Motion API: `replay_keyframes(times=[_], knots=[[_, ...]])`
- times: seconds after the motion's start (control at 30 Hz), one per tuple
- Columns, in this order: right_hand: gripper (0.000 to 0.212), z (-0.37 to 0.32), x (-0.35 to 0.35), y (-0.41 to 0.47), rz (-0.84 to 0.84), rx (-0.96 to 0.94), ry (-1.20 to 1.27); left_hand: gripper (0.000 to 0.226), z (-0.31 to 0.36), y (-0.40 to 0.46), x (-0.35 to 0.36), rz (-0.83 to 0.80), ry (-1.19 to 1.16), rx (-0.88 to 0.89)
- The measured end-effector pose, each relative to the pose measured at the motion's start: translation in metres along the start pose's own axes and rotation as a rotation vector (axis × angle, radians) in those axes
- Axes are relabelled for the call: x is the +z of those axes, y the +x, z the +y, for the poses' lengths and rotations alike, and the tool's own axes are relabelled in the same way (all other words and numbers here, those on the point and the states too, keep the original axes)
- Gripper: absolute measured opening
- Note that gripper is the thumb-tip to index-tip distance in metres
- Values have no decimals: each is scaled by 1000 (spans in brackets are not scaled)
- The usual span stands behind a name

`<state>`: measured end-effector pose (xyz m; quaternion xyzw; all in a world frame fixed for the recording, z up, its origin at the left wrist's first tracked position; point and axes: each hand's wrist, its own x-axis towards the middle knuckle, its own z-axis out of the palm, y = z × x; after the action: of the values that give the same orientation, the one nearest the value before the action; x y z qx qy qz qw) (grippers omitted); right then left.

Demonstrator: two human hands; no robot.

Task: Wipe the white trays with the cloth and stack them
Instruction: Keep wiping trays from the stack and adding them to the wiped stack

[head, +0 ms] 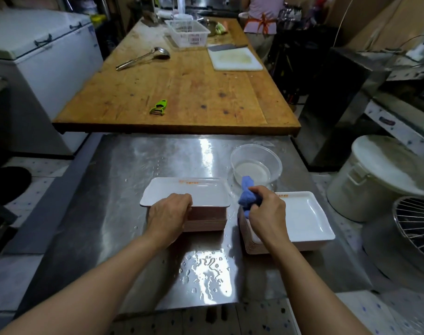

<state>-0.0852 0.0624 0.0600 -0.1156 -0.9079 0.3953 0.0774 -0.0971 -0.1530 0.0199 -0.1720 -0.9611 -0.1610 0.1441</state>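
Two stacks of white trays mid-bench, left hand (168,212) curled over the near edge of the left stack (186,197), right hand (266,209) gripping one bunched blue cloth (247,195) over the right stack (302,218) — one clear bowl (255,165) behind, towards the far right corner.

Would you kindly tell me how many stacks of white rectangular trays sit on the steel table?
2: the left stack under the left hand, the right stack beside the right hand.
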Motion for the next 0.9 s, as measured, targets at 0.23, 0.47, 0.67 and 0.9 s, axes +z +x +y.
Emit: replay_keyframes(times=[0.23, 0.47, 0.67, 0.9], knots=[[41, -18, -15, -7, 91, -28, 140, 9, 8, 23, -38, 110, 3, -90], [37, -69, -34, -14, 162, -218, 285, 18, 18, 21, -87, 218, -675, -418], [39, -134, -32, -24, 188, -538, 247, 23, 35, 15, -119, 236, -1279, -612], [32, -175, -7, -28, 190, -679, 14, 23, 46, 7, -135, 287, -1240, -510]])
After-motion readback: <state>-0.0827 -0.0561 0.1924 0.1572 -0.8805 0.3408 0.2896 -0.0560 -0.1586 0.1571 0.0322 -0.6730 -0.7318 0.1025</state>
